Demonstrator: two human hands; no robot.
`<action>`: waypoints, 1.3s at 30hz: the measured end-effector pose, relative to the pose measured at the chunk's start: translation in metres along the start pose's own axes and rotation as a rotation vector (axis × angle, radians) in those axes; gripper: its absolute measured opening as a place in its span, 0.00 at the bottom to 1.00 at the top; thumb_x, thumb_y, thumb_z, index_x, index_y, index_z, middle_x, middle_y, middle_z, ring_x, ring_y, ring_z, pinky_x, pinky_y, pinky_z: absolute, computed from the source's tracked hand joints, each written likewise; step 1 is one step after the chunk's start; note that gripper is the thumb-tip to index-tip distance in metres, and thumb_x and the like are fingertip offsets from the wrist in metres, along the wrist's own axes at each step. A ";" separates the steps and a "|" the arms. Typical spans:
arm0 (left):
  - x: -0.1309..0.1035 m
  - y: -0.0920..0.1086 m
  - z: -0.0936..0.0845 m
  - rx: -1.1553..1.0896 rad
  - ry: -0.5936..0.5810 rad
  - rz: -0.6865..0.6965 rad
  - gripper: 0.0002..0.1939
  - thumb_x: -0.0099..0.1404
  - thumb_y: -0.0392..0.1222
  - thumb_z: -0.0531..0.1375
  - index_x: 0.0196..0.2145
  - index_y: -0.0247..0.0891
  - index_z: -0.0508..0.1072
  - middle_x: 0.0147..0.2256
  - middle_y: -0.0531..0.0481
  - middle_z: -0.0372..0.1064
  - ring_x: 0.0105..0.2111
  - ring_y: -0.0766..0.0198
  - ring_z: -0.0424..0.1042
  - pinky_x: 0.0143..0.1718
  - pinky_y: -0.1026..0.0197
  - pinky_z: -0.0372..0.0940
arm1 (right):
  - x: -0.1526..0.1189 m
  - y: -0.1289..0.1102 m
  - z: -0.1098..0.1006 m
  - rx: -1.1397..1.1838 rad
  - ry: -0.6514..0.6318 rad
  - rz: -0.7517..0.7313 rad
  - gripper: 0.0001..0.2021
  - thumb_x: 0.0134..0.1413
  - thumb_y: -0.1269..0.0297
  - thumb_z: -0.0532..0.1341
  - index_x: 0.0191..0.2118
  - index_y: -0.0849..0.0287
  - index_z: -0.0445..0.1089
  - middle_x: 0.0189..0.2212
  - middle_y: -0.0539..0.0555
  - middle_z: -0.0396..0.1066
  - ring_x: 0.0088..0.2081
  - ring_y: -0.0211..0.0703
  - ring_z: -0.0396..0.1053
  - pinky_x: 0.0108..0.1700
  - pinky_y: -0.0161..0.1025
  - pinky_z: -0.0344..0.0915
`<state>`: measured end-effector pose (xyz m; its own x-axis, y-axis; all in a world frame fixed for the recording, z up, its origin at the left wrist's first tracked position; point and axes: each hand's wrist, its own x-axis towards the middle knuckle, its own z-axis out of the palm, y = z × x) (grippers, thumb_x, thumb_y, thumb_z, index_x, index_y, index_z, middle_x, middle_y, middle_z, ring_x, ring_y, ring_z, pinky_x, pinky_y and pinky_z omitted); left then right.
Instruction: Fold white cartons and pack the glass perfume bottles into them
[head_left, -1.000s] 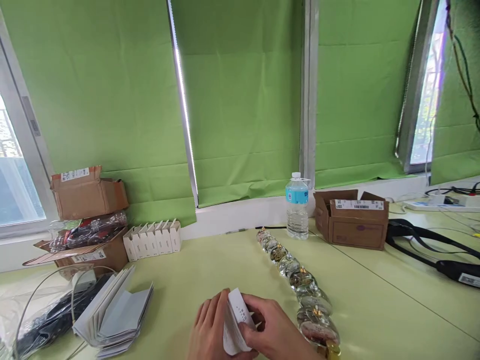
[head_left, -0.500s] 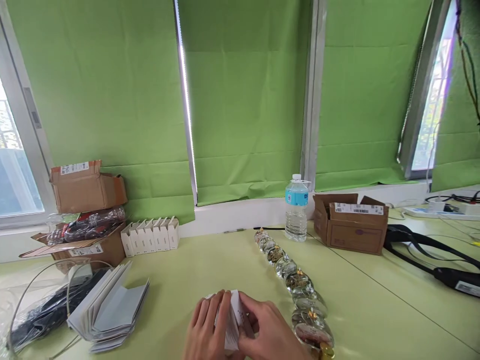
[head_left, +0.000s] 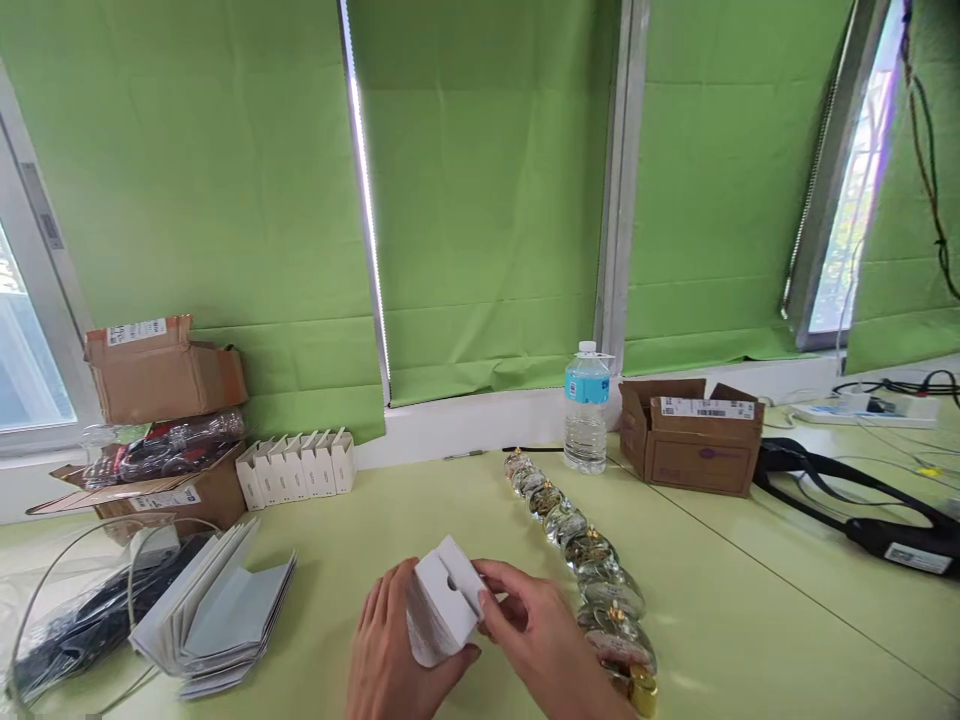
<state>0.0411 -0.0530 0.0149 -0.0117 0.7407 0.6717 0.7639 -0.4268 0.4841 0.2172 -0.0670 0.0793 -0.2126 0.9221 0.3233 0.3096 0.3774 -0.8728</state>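
White box (head_left: pixel 433 598), lower ctr: my L hand (head_left: pixel 390 637) grips it, R hand (head_left: pixel 531 625) pinches its edge. Prob. working its end; next needs steady L.

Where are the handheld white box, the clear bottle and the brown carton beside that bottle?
White box (head_left: pixel 447 605): head view, plain face near the notch.
Clear bottle (head_left: pixel 586 414): head view, body just below the blue label.
Brown carton (head_left: pixel 699 455): head view, front wall.

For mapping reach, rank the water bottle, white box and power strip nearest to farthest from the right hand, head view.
1. White box: touching the right hand, on its left.
2. Water bottle: ahead, slightly right.
3. Power strip: far right.
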 end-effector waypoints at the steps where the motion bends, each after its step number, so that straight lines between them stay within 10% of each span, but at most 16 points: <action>1: 0.000 0.001 -0.001 -0.047 -0.025 -0.075 0.38 0.45 0.50 0.67 0.53 0.41 0.60 0.48 0.40 0.69 0.46 0.46 0.70 0.45 0.49 0.66 | 0.000 0.002 0.000 0.010 0.008 0.004 0.19 0.60 0.55 0.52 0.46 0.62 0.72 0.30 0.54 0.73 0.27 0.40 0.69 0.30 0.34 0.65; 12: 0.009 -0.017 -0.024 -0.363 -0.347 -0.042 0.27 0.62 0.49 0.59 0.57 0.44 0.58 0.53 0.41 0.67 0.47 0.56 0.71 0.50 0.53 0.67 | 0.007 0.020 0.003 0.167 0.157 0.047 0.20 0.60 0.48 0.52 0.43 0.61 0.66 0.25 0.52 0.70 0.25 0.41 0.70 0.29 0.36 0.69; 19: 0.013 -0.001 -0.028 -0.408 -0.316 -0.189 0.24 0.61 0.54 0.60 0.52 0.43 0.65 0.42 0.46 0.74 0.35 0.59 0.74 0.42 0.55 0.70 | -0.001 0.008 0.004 -0.048 0.181 -0.029 0.14 0.61 0.53 0.52 0.42 0.58 0.66 0.42 0.59 0.71 0.38 0.43 0.72 0.34 0.35 0.70; 25: 0.016 0.006 -0.030 -0.424 -0.301 -0.245 0.26 0.61 0.51 0.61 0.54 0.43 0.61 0.44 0.48 0.72 0.35 0.62 0.73 0.41 0.58 0.69 | -0.002 0.015 0.005 -0.319 0.042 -0.088 0.18 0.58 0.52 0.57 0.51 0.51 0.69 0.62 0.55 0.56 0.61 0.51 0.54 0.59 0.47 0.60; 34: 0.014 0.002 -0.034 -0.337 -0.340 -0.121 0.22 0.60 0.49 0.62 0.51 0.48 0.65 0.44 0.50 0.69 0.37 0.62 0.69 0.43 0.58 0.66 | -0.002 0.017 0.007 -0.356 0.057 -0.087 0.13 0.53 0.58 0.62 0.45 0.52 0.68 0.62 0.54 0.55 0.63 0.49 0.52 0.61 0.47 0.57; 39: 0.017 0.004 -0.035 -0.306 -0.319 -0.132 0.22 0.60 0.48 0.63 0.51 0.47 0.64 0.42 0.51 0.68 0.35 0.63 0.68 0.41 0.59 0.66 | -0.002 0.018 0.006 -0.446 0.146 -0.329 0.04 0.58 0.66 0.59 0.39 0.53 0.69 0.58 0.55 0.59 0.60 0.49 0.55 0.57 0.47 0.61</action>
<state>0.0211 -0.0606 0.0478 0.1400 0.9012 0.4101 0.5432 -0.4162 0.7292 0.2179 -0.0624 0.0612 -0.2430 0.7404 0.6267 0.6168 0.6166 -0.4893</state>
